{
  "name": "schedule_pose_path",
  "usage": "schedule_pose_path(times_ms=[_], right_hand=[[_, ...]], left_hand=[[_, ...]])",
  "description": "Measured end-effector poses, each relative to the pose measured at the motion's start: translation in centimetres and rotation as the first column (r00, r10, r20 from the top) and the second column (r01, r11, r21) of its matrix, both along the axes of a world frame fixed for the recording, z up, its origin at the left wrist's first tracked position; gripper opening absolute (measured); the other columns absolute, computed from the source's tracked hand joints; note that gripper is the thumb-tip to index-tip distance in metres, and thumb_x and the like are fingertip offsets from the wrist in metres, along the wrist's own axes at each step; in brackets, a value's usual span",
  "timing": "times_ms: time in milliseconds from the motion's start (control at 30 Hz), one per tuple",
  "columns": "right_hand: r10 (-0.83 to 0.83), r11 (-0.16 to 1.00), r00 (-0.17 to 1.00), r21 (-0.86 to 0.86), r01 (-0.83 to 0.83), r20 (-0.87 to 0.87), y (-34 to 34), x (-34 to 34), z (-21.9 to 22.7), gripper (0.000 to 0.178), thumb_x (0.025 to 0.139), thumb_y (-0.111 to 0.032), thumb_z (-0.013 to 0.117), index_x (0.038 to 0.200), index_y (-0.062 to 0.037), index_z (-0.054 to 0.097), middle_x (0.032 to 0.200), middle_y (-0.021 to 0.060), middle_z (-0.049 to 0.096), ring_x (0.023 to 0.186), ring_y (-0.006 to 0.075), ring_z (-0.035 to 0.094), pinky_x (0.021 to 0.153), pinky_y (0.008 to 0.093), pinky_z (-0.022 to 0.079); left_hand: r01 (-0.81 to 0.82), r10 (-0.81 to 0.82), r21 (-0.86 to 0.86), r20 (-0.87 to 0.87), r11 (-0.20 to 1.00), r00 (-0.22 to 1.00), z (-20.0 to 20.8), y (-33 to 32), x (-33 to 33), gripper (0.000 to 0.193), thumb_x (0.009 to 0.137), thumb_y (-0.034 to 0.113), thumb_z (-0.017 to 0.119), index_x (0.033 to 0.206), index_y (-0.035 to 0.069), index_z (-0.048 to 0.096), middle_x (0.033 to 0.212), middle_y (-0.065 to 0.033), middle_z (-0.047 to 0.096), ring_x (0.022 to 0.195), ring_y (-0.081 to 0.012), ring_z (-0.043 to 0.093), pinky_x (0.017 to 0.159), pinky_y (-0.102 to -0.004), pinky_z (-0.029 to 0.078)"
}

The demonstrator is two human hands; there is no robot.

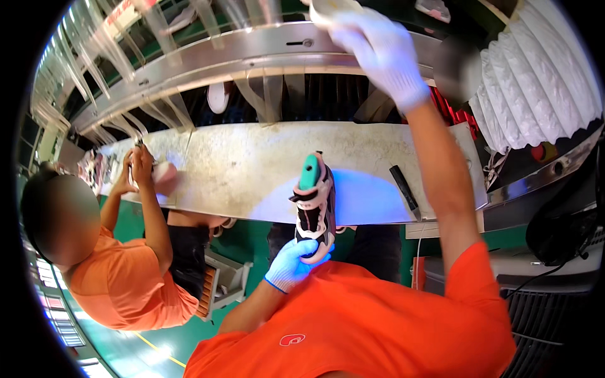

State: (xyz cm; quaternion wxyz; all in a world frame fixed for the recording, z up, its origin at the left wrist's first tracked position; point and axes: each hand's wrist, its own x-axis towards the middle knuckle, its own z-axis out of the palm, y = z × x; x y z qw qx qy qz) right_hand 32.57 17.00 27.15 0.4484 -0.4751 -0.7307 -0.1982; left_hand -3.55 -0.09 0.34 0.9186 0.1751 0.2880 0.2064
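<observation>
My left hand (291, 264), in a white glove lit bluish, grips the toe end of a black, white and pink sneaker (315, 211) with a teal last inside, held upright against the worktable edge. My right hand (378, 47), also in a white glove, reaches up to the metal conveyor rack (252, 53) and holds a pale shoe sole (331, 9) at the top edge of the view.
A worn white worktable (252, 170) spans the middle, with a dark tool (404, 191) lying on its right part. On the left a co-worker in an orange shirt handles a pink shoe (165, 176). A white pleated duct (542, 75) hangs at the right.
</observation>
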Motion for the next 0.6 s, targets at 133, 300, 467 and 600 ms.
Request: schedule_pose_path(times_ms=[133, 300, 467, 600], right_hand=[[-0.058, 0.998, 0.983, -0.019, 0.062, 0.172, -16.1, -3.7, -8.7, 0.045, 0.089, -0.025, 0.091, 0.132, -0.0146, 0.081, 0.133, 0.011, 0.08, 0.127, 0.0347, 0.074, 0.115, 0.0566, 0.055], [-0.107, 0.859, 0.993, -0.497, 0.12, 0.055, -27.0, -7.6, -20.3, 0.051, 0.082, -0.024, 0.095, 0.126, -0.0061, 0.078, 0.133, 0.0154, 0.076, 0.135, 0.0416, 0.068, 0.117, 0.0567, 0.053], [-0.364, 0.817, 0.925, -0.515, 0.259, -0.111, -32.0, -10.2, -24.9, 0.07, 0.078, -0.029, 0.097, 0.138, -0.0046, 0.072, 0.151, 0.0233, 0.064, 0.141, 0.0518, 0.06, 0.114, 0.0591, 0.053], [-0.422, 0.834, 0.894, -0.451, 0.318, -0.151, -31.4, -10.2, -25.4, 0.071, 0.082, -0.03, 0.096, 0.14, 0.0007, 0.069, 0.151, 0.0288, 0.063, 0.137, 0.0525, 0.063, 0.111, 0.0566, 0.056]], left_hand=[[0.006, -0.006, 0.078, 0.007, 0.997, 1.0, 0.7, -0.3, 1.3, 0.056, 0.098, 0.012, 0.071, 0.15, -0.003, 0.056, 0.134, -0.0189, 0.071, 0.121, -0.0326, 0.071, 0.107, -0.0445, 0.058], [-0.041, 0.114, 0.352, -0.191, 0.935, 0.975, 2.0, -0.8, 1.0, 0.073, 0.092, 0.023, 0.08, 0.154, -0.004, 0.053, 0.139, -0.0139, 0.07, 0.127, -0.0248, 0.068, 0.113, -0.0416, 0.054], [0.357, 0.556, 0.93, -0.253, -0.085, 0.792, 2.3, -1.0, -3.8, 0.095, 0.082, 0.035, 0.095, 0.159, -0.004, 0.054, 0.159, -0.0316, 0.059, 0.141, -0.044, 0.065, 0.115, -0.0512, 0.054], [0.443, 0.474, 0.692, -0.163, -0.571, 0.865, 0.5, 0.7, -3.9, 0.092, 0.078, 0.031, 0.098, 0.154, 0.0, 0.057, 0.156, -0.0367, 0.057, 0.135, -0.0549, 0.064, 0.112, -0.0556, 0.054]])
